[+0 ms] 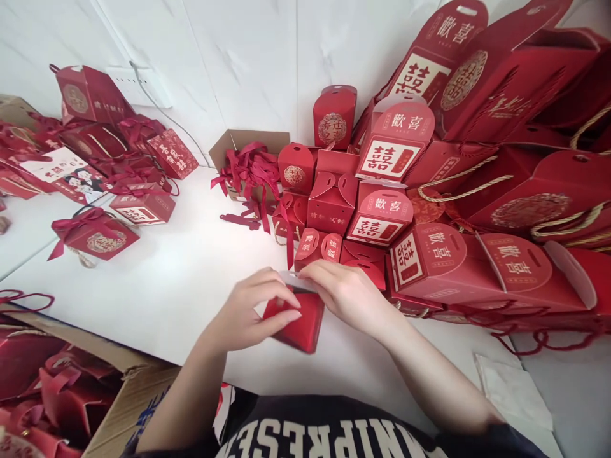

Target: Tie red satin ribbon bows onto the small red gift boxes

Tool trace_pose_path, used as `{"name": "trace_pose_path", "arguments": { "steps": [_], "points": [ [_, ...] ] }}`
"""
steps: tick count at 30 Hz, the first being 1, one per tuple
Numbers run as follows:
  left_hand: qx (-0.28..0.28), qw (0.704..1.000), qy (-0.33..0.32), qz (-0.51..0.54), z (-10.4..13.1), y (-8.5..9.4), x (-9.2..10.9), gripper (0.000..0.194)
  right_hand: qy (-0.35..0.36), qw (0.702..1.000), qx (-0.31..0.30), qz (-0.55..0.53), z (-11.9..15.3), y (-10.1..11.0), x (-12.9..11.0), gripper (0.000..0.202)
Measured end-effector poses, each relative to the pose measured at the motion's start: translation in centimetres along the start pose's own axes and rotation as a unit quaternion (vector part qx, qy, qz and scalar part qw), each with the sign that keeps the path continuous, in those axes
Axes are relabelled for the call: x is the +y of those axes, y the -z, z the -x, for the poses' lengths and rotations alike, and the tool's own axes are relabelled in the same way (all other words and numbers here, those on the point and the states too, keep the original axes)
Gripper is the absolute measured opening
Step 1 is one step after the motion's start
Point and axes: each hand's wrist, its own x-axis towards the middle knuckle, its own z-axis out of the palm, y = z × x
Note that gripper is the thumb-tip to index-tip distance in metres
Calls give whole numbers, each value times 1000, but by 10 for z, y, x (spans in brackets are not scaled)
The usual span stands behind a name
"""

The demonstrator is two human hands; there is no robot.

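Note:
A small red box (pixel 310 318) rests on the white table, close to the front edge and between my hands. My left hand (pixel 258 305) is at its left side, with thumb and fingers curved over the box and a gap between their tips. At the far side of the box, my right hand (pixel 338 286) has its fingers bent together near a pale flap; what they pinch is hidden. Just beyond my right hand stand small red boxes with rounded tops (pixel 331 202).
Larger red gift boxes (pixel 443 254) crowd the right side. An open carton (pixel 233 141) of red ribbons stands by the wall. Ribboned boxes (pixel 102 238) are at the left. A cardboard box (pixel 117 413) with red packages is at the lower left.

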Motion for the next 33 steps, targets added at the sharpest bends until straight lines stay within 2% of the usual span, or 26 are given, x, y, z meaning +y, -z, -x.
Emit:
{"name": "trace_pose_path", "arguments": {
  "steps": [3, 6, 10, 16, 19, 23, 26, 33],
  "points": [
    [-45, 996, 24, -77, 7, -9, -1, 9, -5, 999, -11, 53, -1, -2, -3, 21],
    [-83, 986, 31, -144, 11, -11, -1, 15, 10, 995, -83, 60, 1, 5, -8, 20],
    [-162, 969, 35, -184, 13, -11, 1, 28, 25, 985, -170, 30, 1, 7, -9, 16],
    [-206, 934, 50, -288, 17, -21, 5, 33, 1, 978, -207, 22, -1, 5, -4, 13],
    [-214, 929, 52, -298, 19, -23, 6, 37, 1, 977, -214, 11, 0, 10, -3, 14],
    [-203, 951, 66, -224, 22, -15, 6, 46, -15, 978, -197, -58, 3, 25, 0, 10],
    [-170, 966, 75, -178, 27, -8, 2, 46, -35, 976, -198, -89, 7, 33, 4, 12],
    [-107, 983, 43, -140, 30, -8, -3, 44, -34, 971, -202, -126, 5, 25, 8, 11]
  ]
}}
